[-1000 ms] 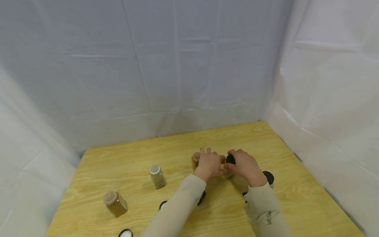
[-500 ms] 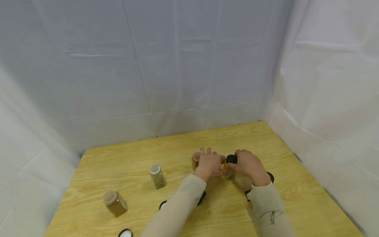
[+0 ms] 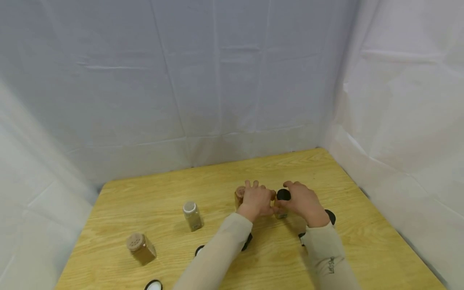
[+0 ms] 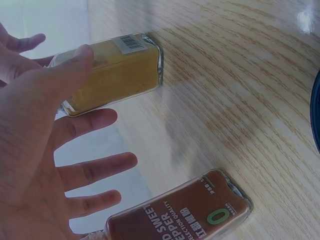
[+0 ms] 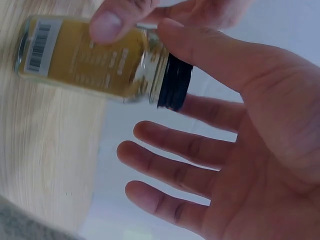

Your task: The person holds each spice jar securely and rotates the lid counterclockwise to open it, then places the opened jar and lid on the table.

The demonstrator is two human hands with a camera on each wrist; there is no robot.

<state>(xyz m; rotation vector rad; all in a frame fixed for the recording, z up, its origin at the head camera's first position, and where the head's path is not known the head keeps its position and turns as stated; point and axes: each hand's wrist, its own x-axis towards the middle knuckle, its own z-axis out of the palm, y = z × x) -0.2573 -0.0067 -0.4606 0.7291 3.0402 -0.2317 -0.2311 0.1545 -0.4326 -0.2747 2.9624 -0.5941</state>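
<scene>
My left hand (image 3: 256, 201) pinches a square glass spice jar (image 4: 120, 75) of yellow powder, with its thumb laid along the glass and its other fingers spread. The jar stands upright on the table. On its neck is a black screw cap (image 5: 175, 82). Thumb and index finger of my right hand (image 5: 270, 150) are around that cap from either side, while the other three fingers stick out straight. Just left of my left hand, partly covered by it in the head view, stands a red pepper jar (image 4: 175, 215) with a perforated top.
A jar with a white top (image 3: 193, 217) and a brown-powder jar (image 3: 142, 249) stand on the left of the wooden table (image 3: 163, 201). Upturned black caps (image 3: 154, 285) lie near the front. Another black-capped jar (image 3: 330, 216) is partly behind my right wrist. White sheets (image 3: 217, 80) surround the table.
My right hand has shifted right, away from the cap's top, then slightly back, with its fingers turning around the cap. My left hand and the jar have stayed in place.
</scene>
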